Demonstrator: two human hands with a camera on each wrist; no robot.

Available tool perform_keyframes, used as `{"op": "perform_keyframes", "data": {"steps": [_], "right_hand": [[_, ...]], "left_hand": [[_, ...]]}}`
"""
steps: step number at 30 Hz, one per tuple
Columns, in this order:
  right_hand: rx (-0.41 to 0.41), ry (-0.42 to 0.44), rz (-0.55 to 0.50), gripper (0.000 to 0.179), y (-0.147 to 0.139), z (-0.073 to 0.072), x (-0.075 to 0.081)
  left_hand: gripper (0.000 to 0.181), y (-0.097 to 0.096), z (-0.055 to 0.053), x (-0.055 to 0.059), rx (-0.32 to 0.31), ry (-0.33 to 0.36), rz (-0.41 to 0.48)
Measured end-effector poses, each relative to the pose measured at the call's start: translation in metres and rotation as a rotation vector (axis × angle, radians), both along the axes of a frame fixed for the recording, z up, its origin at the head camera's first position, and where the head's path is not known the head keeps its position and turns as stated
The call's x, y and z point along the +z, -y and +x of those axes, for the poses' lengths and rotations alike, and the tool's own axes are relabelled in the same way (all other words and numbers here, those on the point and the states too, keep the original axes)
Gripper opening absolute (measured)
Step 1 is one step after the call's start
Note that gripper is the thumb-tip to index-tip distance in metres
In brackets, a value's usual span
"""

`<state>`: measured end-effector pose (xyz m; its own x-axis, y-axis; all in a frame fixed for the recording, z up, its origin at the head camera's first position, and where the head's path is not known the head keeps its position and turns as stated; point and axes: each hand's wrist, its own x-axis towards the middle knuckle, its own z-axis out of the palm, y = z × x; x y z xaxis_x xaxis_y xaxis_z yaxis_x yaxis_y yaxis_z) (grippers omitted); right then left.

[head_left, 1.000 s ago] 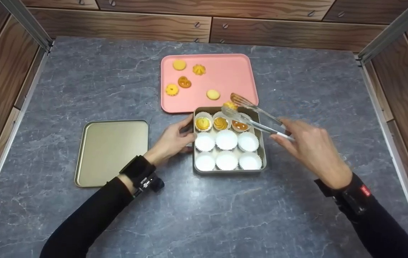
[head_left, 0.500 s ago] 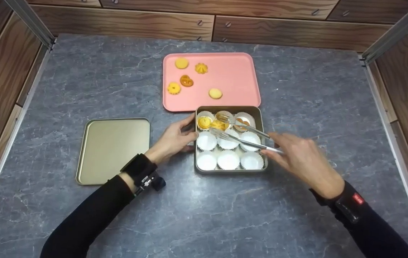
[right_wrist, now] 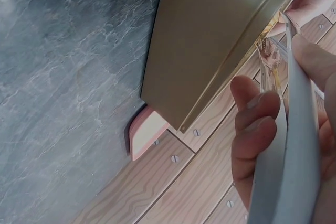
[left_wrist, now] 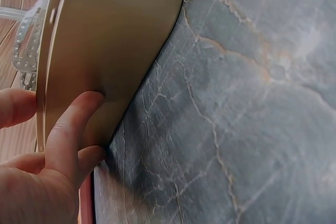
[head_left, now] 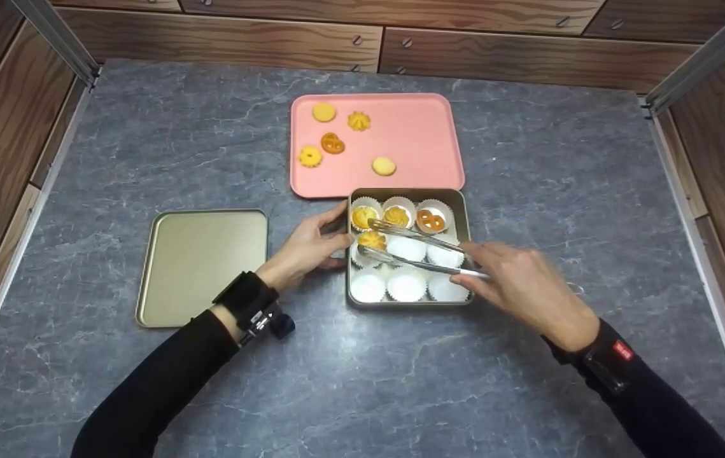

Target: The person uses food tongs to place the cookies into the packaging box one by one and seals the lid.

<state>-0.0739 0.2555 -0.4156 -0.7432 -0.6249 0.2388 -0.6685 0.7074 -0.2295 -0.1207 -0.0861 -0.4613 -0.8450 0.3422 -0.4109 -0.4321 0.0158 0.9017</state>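
My right hand (head_left: 518, 283) pinches a pair of tongs (head_left: 426, 266), whose tips straddle a yellow flower-shaped cookie (head_left: 372, 240) over the middle row's left paper cup. In the right wrist view, thumb and curled fingers (right_wrist: 255, 129) press on the tongs' white handles (right_wrist: 302, 145). The square tin (head_left: 410, 301) contains rows of white paper cups. Its back row bears two yellow cookies (head_left: 396, 216) and a brown pretzel cookie (head_left: 431, 221). My left hand (head_left: 303, 247) holds the tin's left side, thumb at the rim and fingers against the outer wall (left_wrist: 115, 40).
Behind the tin lies a pink tray (head_left: 413, 127) with several cookies, among them a pretzel cookie (head_left: 333, 144) and a round cookie (head_left: 384, 166). A flat gold lid (head_left: 206, 267) is on the grey marbled table at left. Wood-patterned panels (head_left: 502, 54) border the table.
The tongs have carried the flower-shaped cookie from above the tin's back edge leftward and down to the middle row's left cup. My left hand stays at the tin.
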Motion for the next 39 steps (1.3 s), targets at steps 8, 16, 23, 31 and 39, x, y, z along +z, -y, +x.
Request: {"op": "perform_keyframes", "data": {"steps": [8, 16, 23, 31, 39], "right_hand": [[0.019, -0.007, 0.024, 0.05, 0.007, 0.0, -0.001], [0.014, -0.002, 0.052, 0.05, 0.01, -0.001, 0.0], [0.02, -0.016, 0.063, 0.05, 0.012, -0.002, 0.0], [0.013, -0.009, 0.059, 0.05, 0.013, -0.003, 0.0], [-0.006, 0.04, 0.018, 0.051, 0.008, -0.005, 0.003]], "left_hand": [[0.082, -0.001, 0.001, 0.0, 0.024, 0.007, 0.071], [0.082, -0.002, 0.0, 0.001, 0.026, 0.015, 0.063], [0.082, -0.002, 0.001, 0.0, 0.029, 0.013, 0.067], [0.082, -0.001, 0.001, 0.0, 0.021, 0.01, 0.048], [0.08, -0.002, 0.001, -0.002, 0.025, 0.001, 0.072]]}}
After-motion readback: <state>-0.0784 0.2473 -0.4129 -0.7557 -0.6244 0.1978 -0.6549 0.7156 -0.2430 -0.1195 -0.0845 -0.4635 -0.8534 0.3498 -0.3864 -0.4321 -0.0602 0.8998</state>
